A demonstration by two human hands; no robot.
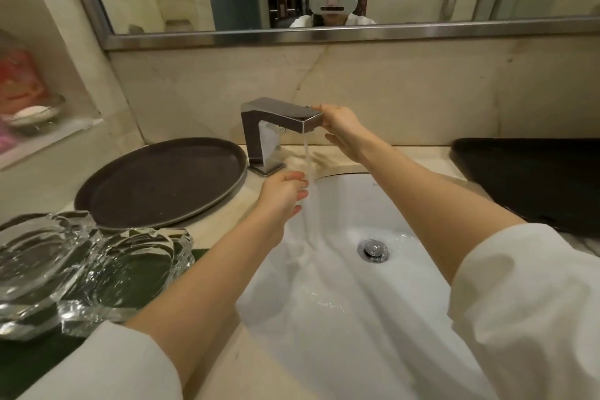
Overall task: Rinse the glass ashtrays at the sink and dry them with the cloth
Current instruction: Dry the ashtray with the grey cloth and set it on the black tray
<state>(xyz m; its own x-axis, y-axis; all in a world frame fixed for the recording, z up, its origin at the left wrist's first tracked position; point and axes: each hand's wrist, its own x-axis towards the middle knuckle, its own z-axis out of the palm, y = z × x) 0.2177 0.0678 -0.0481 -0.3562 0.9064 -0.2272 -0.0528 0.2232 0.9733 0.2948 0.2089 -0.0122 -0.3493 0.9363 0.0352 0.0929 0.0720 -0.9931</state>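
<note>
Two clear glass ashtrays stand side by side on a dark green cloth (39, 364) at the lower left: one ashtray (35, 266) further left, the other ashtray (130, 273) nearer the sink. A square chrome faucet (276, 120) runs a stream of water (308, 191) into the white sink (406, 211). My left hand (282, 195) hangs with relaxed fingers at the stream, holding nothing. My right hand (341, 130) rests on the faucet's right end, fingers over its top edge.
A round dark tray (162, 185) lies on the beige counter left of the faucet. A black rectangular tray (535, 182) sits at the right. A wall niche (29, 114) at the left holds a soap dish. A mirror spans the wall above.
</note>
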